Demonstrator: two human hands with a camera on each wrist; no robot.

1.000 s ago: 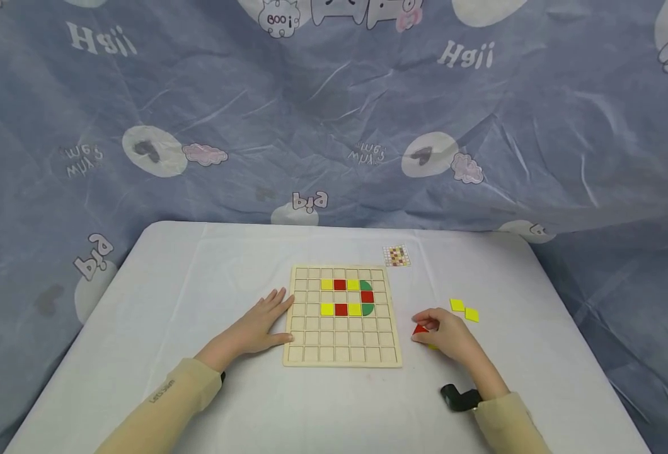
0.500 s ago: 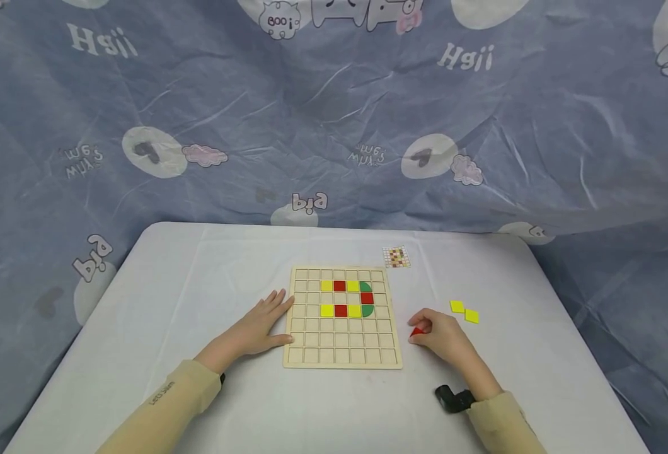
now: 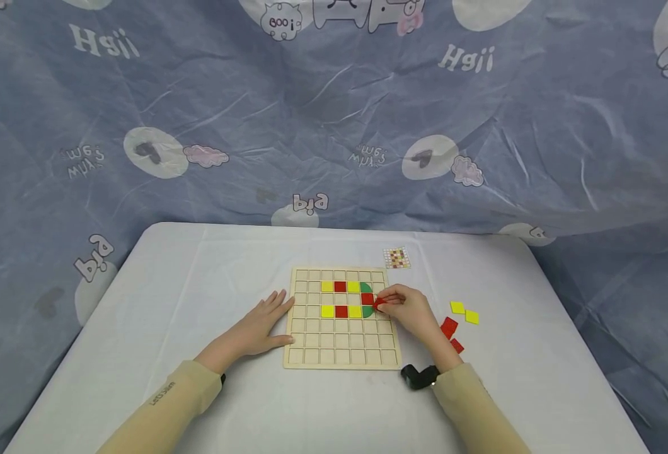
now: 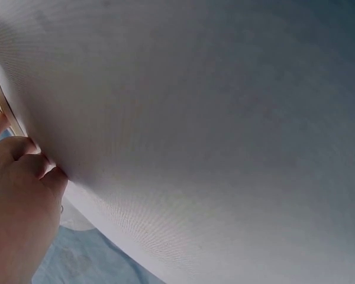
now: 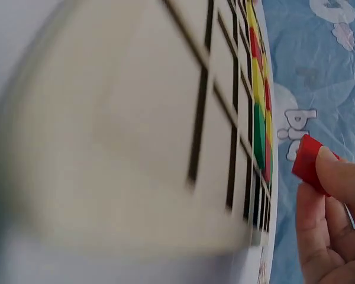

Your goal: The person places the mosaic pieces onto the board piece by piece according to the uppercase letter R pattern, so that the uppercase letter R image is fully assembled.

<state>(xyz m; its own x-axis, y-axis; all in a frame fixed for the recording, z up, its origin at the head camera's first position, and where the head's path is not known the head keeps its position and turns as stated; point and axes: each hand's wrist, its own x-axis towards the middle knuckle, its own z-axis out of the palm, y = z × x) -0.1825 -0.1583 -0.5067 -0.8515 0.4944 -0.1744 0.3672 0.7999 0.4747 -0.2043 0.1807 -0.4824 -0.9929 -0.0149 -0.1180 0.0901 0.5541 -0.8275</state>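
A wooden grid board (image 3: pixel 342 347) lies on the table with red, yellow and green tiles in some of its cells. My left hand (image 3: pixel 257 325) rests flat on the tablecloth, fingers spread, its thumb and fingertips touching the board's left edge. Over the board's right side my right hand (image 3: pixel 410 309) pinches a red tile (image 5: pixel 308 161) between thumb and fingers, near the green quarter-round tiles (image 3: pixel 367 311). The right wrist view shows this tile held up off the board. In the left wrist view, the left hand (image 4: pixel 23 195) is seen only in part.
Loose red tiles (image 3: pixel 449 326) lie right of the board, partly behind the right forearm. Two yellow tiles (image 3: pixel 472 317) lie farther right. A small pattern card (image 3: pixel 396 258) lies beyond the board's far right corner. A patterned blue cloth (image 3: pixel 334 113) hangs behind the table.
My right hand has moved left and away from me, from beside the board to over its right side, carrying a red tile. Loose red tiles are now uncovered. The left hand stays put.
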